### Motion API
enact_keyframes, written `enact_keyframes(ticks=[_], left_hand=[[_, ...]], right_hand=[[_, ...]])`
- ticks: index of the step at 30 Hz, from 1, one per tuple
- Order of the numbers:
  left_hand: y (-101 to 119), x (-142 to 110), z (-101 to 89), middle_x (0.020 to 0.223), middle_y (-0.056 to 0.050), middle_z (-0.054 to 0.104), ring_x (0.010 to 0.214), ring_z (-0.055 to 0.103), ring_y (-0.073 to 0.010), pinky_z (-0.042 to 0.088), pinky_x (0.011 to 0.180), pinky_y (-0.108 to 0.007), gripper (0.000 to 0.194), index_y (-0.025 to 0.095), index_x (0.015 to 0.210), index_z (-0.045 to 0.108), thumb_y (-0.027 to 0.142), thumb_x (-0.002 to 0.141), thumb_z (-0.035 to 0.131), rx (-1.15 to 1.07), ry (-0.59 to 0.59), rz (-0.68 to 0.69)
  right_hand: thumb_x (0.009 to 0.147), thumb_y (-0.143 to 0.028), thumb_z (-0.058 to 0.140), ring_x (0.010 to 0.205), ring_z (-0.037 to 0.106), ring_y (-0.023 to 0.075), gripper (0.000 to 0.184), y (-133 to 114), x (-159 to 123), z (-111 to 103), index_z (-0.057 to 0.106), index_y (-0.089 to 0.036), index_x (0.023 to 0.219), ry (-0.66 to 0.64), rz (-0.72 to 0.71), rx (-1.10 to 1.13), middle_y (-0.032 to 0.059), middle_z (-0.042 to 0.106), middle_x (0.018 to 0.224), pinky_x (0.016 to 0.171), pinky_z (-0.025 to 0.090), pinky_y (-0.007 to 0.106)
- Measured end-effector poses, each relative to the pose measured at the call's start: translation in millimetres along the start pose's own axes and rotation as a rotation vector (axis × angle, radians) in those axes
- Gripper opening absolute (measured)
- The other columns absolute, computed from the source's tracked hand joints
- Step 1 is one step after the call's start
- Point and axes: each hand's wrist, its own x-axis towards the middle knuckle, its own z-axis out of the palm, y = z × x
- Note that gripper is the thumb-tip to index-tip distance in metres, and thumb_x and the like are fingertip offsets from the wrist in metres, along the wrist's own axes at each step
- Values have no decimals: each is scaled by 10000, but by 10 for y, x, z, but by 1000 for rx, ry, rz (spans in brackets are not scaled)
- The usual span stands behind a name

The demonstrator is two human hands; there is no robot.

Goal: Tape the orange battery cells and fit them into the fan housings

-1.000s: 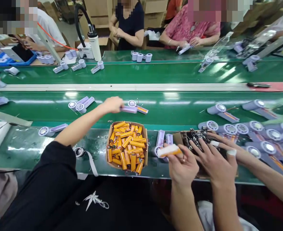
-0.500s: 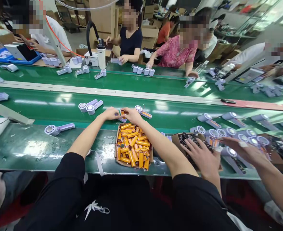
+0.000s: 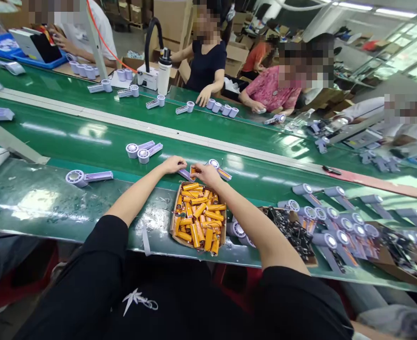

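Observation:
My left hand (image 3: 175, 165) is closed around a lilac handheld fan housing (image 3: 186, 175), whose open handle points toward my right hand. The hand covers the fan's head. Beside that handle, the bent fingers of my right hand (image 3: 208, 174) pinch an orange battery (image 3: 193, 170); its far end is hidden. Just below both hands stands a cardboard box (image 3: 173, 226) heaped with orange batteries (image 3: 198, 210). Another fan (image 3: 214, 164), with an orange battery in its handle, lies right behind my right hand.
Two fans (image 3: 143, 155) lie left on the green conveyor belt (image 3: 88, 141), another fan (image 3: 75, 177) on the near ledge. To the right are a box of black parts (image 3: 293, 231) and several fans (image 3: 345, 224). Co-workers sit across the belt.
The view has shifted and tilted. My hands have drawn slightly apart, showing more of the fan handle. A neighbour's hands have left the box of black parts on the right.

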Motion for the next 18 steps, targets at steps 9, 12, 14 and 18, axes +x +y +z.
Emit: enact_keyframes(ticks=[9, 12, 14, 18], left_hand=[[174, 55, 153, 1388, -115, 711, 1215, 714, -262, 634, 1054, -507, 397, 190, 1358, 698, 458, 1065, 716, -36, 105, -196], [221, 65, 139, 1399, -116, 707, 1227, 710, -265, 629, 1063, -512, 398, 192, 1360, 698, 459, 1065, 716, -42, 111, -215], [264, 70, 133, 1402, -117, 706, 1232, 708, -267, 628, 1066, -515, 400, 192, 1361, 698, 459, 1064, 718, -45, 128, -226], [405, 65, 97, 1373, -111, 721, 1229, 705, -264, 606, 1091, -519, 365, 189, 1319, 713, 449, 1062, 716, -67, 196, -225]], right_hand=[[1086, -432, 656, 1189, 787, 342, 402, -173, 221, 32, 761, -255, 1431, -248, -120, -247, 177, 824, 1328, 1011, 572, 396], [1068, -445, 683, 1169, 788, 347, 395, -202, 281, 17, 784, -218, 1375, -297, -112, -283, 202, 833, 1274, 1002, 572, 402], [1066, -426, 686, 1157, 791, 337, 375, -211, 291, -28, 791, -217, 1359, -312, -110, -290, 195, 840, 1254, 996, 571, 395], [1050, -352, 711, 1134, 806, 320, 342, -261, 221, -220, 803, -234, 1358, -273, -114, -275, 160, 858, 1233, 1003, 574, 380]])
